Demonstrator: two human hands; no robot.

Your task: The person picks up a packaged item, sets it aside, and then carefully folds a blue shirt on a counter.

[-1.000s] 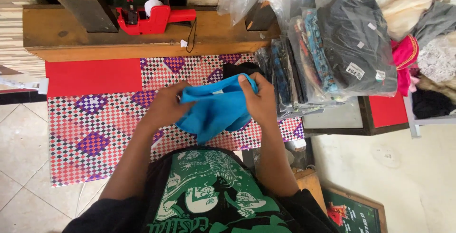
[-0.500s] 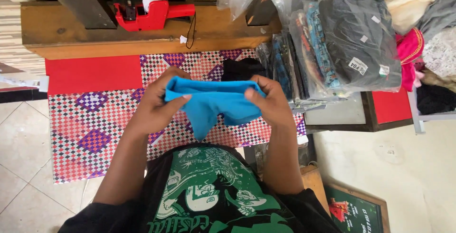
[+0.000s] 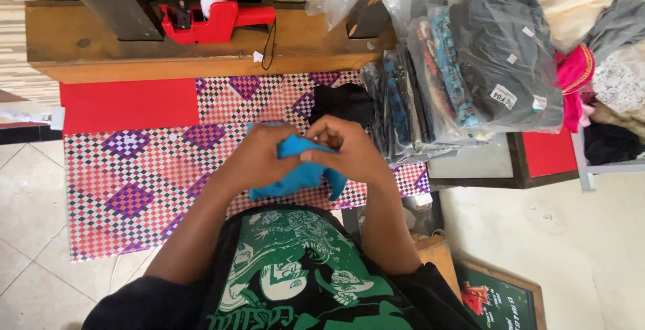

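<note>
The person's left hand [image 3: 259, 155] and right hand [image 3: 346, 148] meet in front of the chest, both closed around a bright blue cloth [image 3: 295, 172] that is bunched into a compact wad between them. The left hand wraps the cloth from its left side; the right hand covers the upper right part, fingers curled over the top edge. A loose end of the cloth hangs below the right hand. The cloth is held in the air above a checkered mat [image 3: 154, 175] patterned in red, white and purple, which lies on the tiled floor [image 3: 33, 195]. Beyond the mat stands a wooden bench [image 3: 134, 48], and on it rests a red label gun [image 3: 215, 17]. A dark garment [image 3: 339, 101] lies on the mat just past the hands. To the right, a stack of bagged folded garments [image 3: 463, 74] leans upright, near the right hand but apart from it. Further right sits a heap of loose clothing, including a pink piece [image 3: 574, 74]. Whether the cloth is folded or merely crumpled cannot be judged, since the hands hide most of it. The person wears a black shirt with a green print [image 3: 289, 276].
</note>
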